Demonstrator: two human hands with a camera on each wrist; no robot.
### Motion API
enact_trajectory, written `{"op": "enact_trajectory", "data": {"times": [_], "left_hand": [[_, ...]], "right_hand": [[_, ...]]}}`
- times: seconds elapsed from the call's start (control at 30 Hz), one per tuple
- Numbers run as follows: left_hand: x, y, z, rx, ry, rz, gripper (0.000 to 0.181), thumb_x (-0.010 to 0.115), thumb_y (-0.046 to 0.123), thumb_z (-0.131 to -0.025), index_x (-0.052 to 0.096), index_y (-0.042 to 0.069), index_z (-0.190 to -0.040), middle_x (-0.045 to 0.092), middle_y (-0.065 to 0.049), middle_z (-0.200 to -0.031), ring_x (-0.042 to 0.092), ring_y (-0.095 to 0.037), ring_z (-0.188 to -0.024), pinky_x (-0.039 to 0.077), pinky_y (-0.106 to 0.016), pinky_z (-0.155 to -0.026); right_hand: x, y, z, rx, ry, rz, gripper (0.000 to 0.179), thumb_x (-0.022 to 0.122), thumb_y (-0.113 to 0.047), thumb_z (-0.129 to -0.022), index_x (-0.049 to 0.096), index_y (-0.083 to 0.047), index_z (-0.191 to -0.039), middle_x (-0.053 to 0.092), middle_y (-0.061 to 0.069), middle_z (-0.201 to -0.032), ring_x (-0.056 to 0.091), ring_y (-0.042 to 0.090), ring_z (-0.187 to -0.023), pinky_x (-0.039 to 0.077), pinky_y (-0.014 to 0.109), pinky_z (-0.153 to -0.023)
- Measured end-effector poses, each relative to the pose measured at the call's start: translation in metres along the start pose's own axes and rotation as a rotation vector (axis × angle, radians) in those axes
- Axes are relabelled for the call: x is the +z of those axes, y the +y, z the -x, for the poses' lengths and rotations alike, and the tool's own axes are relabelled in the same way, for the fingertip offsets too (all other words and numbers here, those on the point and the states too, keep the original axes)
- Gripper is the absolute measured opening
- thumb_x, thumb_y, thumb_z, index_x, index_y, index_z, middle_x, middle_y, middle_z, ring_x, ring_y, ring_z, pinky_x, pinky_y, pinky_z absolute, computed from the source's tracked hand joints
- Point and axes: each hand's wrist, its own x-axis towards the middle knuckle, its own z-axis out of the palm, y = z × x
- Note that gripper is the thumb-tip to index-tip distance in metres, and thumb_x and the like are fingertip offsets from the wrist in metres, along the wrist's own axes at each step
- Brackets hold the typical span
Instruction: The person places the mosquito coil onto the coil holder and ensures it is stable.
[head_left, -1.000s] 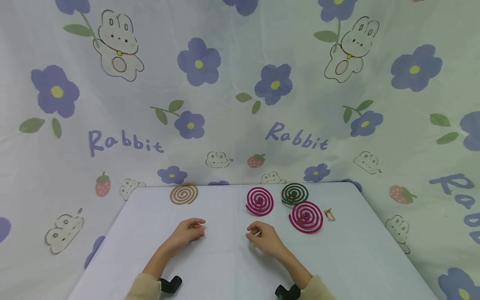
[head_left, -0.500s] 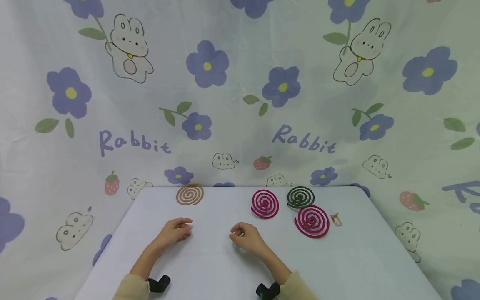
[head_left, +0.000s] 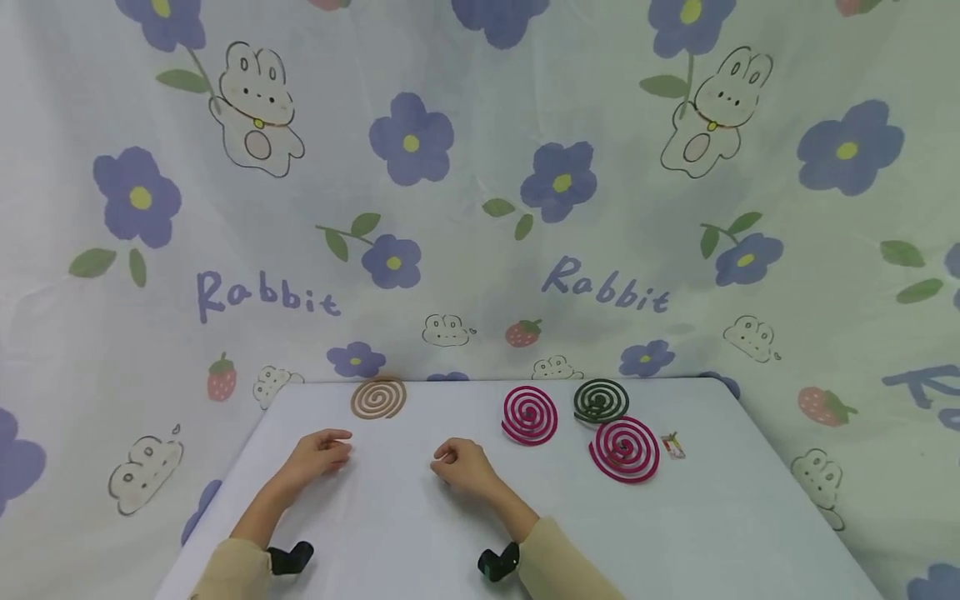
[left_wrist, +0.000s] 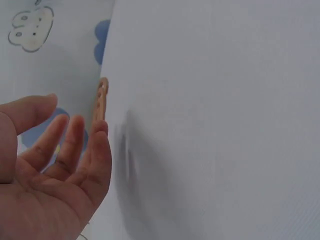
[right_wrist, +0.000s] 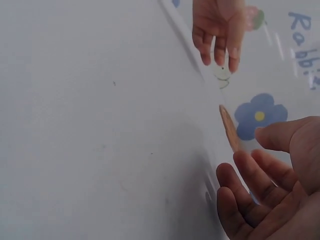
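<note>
My left hand (head_left: pixel 315 457) hovers over the left part of the white table with nothing in it, its fingers loosely bent. Nearest to it, at the back edge, lies a tan mosquito coil (head_left: pixel 378 397); the left wrist view shows this coil (left_wrist: pixel 101 97) edge-on past the fingertips. My right hand (head_left: pixel 467 468) is also bare, relaxed above the table's middle, thumb apart from the fingers in the right wrist view. Farther right lie a magenta mosquito coil (head_left: pixel 529 415), a dark green one (head_left: pixel 601 401), and a second magenta coil (head_left: pixel 625 450) overlapping the green one's front edge.
A small red and white packet-like piece (head_left: pixel 673 446) lies right of the coils. Behind the white table (head_left: pixel 720 517) hangs a cloth (head_left: pixel 480 217) printed with rabbits and flowers. Black cameras (head_left: pixel 291 558) sit at both wrists.
Both hands have drifted left over the table, the left one ending in front of and left of the tan coil. The head view has shifted slightly. The coils stay where they were.
</note>
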Motion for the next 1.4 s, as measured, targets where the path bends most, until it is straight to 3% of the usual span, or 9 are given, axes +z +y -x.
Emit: {"op": "enact_trajectory", "data": {"times": [0.33, 0.67, 1.07, 1.4], "left_hand": [[-0.024, -0.006, -0.021, -0.04, 0.036, -0.062, 0.044, 0.06, 0.013, -0.096, 0.049, -0.012, -0.131, 0.063, -0.024, -0.106, 0.064, -0.021, -0.086, 0.054, -0.03, -0.07], [-0.04, -0.009, -0.042, -0.067, 0.081, -0.123, 0.042, 0.059, 0.013, -0.096, 0.05, -0.012, -0.13, 0.061, -0.024, -0.101, 0.061, -0.018, -0.079, 0.051, -0.029, -0.065], [-0.041, 0.008, -0.072, -0.1, 0.089, -0.153, 0.043, 0.057, 0.011, -0.097, 0.048, -0.009, -0.134, 0.061, -0.023, -0.108, 0.06, -0.023, -0.084, 0.052, -0.033, -0.072], [-0.044, -0.009, -0.082, -0.118, 0.102, -0.239, 0.043, 0.056, 0.009, -0.096, 0.047, -0.013, -0.131, 0.063, -0.022, -0.098, 0.061, -0.023, -0.079, 0.048, -0.028, -0.066]], "right_hand": [[0.011, -0.019, -0.042, 0.072, 0.006, 0.029, 0.013, 0.073, -0.018, -0.087, 0.066, -0.008, -0.093, 0.06, -0.004, -0.075, 0.057, 0.01, -0.061, 0.048, 0.024, -0.053], [0.023, -0.025, -0.079, 0.118, 0.017, 0.218, 0.021, 0.076, -0.024, -0.085, 0.067, -0.009, -0.096, 0.059, -0.004, -0.077, 0.055, 0.01, -0.063, 0.046, 0.026, -0.057], [0.002, -0.036, -0.115, 0.169, -0.016, 0.276, 0.042, 0.077, -0.027, -0.085, 0.061, -0.006, -0.118, 0.061, 0.0, -0.087, 0.059, 0.012, -0.065, 0.049, 0.027, -0.063], [0.015, -0.024, -0.127, 0.17, -0.029, 0.39, 0.056, 0.08, -0.032, -0.081, 0.058, -0.007, -0.125, 0.065, 0.005, -0.108, 0.06, 0.02, -0.099, 0.049, 0.035, -0.086]]}}
